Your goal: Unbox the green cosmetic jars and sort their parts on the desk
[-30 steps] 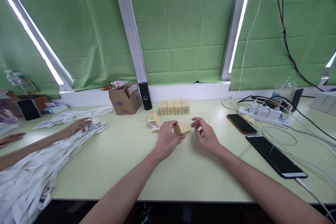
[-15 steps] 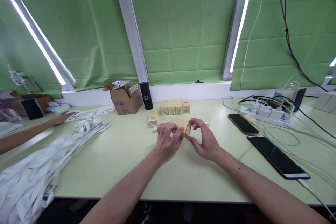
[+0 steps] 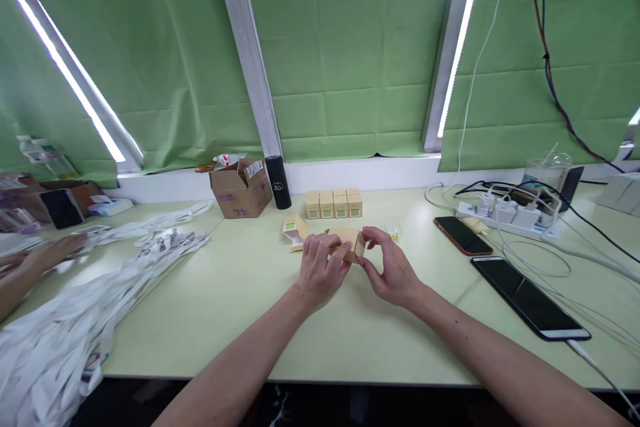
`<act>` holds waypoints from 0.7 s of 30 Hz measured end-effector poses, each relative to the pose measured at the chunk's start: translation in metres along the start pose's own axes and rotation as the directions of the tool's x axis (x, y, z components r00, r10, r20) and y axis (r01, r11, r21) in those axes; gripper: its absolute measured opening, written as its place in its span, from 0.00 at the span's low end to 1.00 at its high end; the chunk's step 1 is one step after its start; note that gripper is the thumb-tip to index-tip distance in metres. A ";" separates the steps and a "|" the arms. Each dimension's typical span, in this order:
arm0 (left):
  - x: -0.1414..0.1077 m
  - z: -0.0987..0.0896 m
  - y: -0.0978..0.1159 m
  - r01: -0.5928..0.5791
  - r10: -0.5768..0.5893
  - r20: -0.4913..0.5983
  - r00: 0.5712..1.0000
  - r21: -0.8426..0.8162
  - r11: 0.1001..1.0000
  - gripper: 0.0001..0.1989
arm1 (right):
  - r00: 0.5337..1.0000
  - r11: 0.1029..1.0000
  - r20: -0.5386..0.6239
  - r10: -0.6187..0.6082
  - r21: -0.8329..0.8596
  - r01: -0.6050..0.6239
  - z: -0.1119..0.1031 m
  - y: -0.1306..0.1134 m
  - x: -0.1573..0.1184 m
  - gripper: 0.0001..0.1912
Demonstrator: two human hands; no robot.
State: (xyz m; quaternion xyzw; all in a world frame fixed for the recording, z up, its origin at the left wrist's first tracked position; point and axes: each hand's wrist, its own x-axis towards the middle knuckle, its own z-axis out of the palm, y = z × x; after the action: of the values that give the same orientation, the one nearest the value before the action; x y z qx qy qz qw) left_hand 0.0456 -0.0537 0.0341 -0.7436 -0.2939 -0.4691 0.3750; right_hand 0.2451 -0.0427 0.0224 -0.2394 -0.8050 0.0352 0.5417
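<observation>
A small brown cardboard box (image 3: 345, 236) is held between my hands over the middle of the table. My left hand (image 3: 323, 267) is closed on its left and near side, hiding part of it. The thumb and fingers of my right hand (image 3: 390, 268) pinch the box's right end. Just left of my left hand lies an opened small box (image 3: 294, 229) with a green label and a flap spread. Behind, several closed small boxes (image 3: 334, 204) with green labels stand in a row. A small clear item with yellow in it (image 3: 395, 233) lies beyond my right hand.
At the left, a heap of white straps (image 3: 100, 307) covers the table near a co-worker's hand (image 3: 55, 255). A carton (image 3: 241, 192) and a black cylinder (image 3: 279, 182) stand at the back. Phones (image 3: 530, 299), cables and a power strip (image 3: 505, 217) occupy the right.
My hands keep their hold on the small box, which has shifted only slightly. The co-worker's hand at the left has drawn back toward the left and nearer.
</observation>
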 end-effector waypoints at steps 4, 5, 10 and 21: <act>-0.003 0.002 -0.002 0.003 -0.002 0.057 0.998 -0.023 1.000 0.20 | 0.998 0.998 -0.005 0.065 -0.004 -0.065 -0.001 0.003 -0.001 0.27; -0.003 0.003 -0.002 0.001 0.000 0.067 0.998 -0.025 1.000 0.20 | 0.997 0.997 0.001 0.071 -0.003 -0.071 -0.001 0.003 -0.001 0.28; -0.004 0.003 -0.002 0.021 -0.015 0.109 0.994 -0.057 0.998 0.20 | 0.996 0.997 0.042 0.072 -0.014 -0.072 0.000 0.001 0.000 0.30; -0.010 0.005 -0.001 0.199 -0.136 0.330 0.934 -0.166 0.966 0.24 | 0.973 0.976 0.095 0.211 -0.080 -0.204 0.000 0.000 0.001 0.21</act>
State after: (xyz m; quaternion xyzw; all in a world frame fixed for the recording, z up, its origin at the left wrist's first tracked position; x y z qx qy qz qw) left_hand 0.0433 -0.0496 0.0242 -0.8145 -0.3646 -0.4013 0.2063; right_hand 0.2447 -0.0423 0.0236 -0.3388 -0.8033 0.0756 0.4839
